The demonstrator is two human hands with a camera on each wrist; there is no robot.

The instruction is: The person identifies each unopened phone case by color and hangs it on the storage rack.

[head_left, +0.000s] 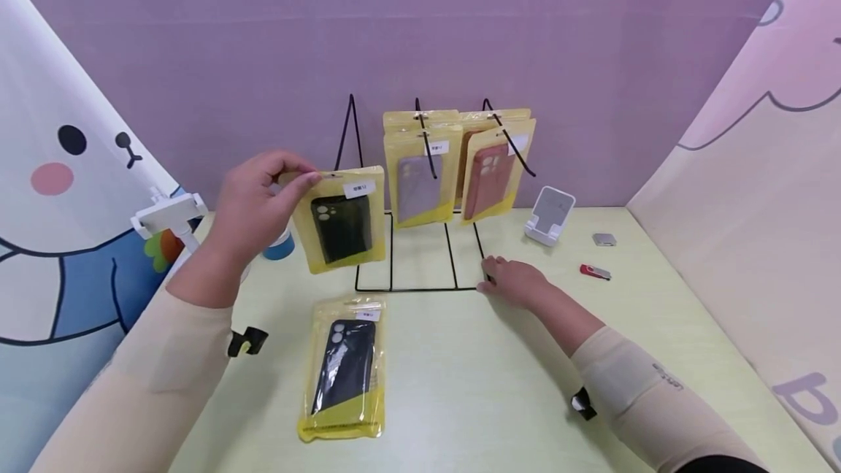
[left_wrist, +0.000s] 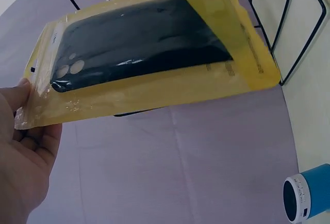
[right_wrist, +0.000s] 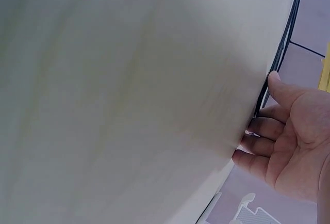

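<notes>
My left hand [head_left: 252,199] pinches the top corner of a yellow bag with a black phone case [head_left: 342,228], held up in front of the left prong of a black wire display rack [head_left: 420,290]. In the left wrist view, the bagged case [left_wrist: 139,43] stretches out from the thumb and fingers. My right hand [head_left: 515,282] grips the front right corner of the rack's base, thumb against the wire in the right wrist view. Bagged phone cases hang from the other prongs, a lilac one [head_left: 419,192] in front at the middle and a pink one [head_left: 489,181] at the right.
Another bagged black phone case [head_left: 344,371] lies flat on the table before the rack. A white phone stand [head_left: 550,216], a small grey square item [head_left: 604,239] and a red USB stick [head_left: 595,272] sit at right. A blue cylinder [head_left: 280,247] and white phone holder [head_left: 169,214] are at left.
</notes>
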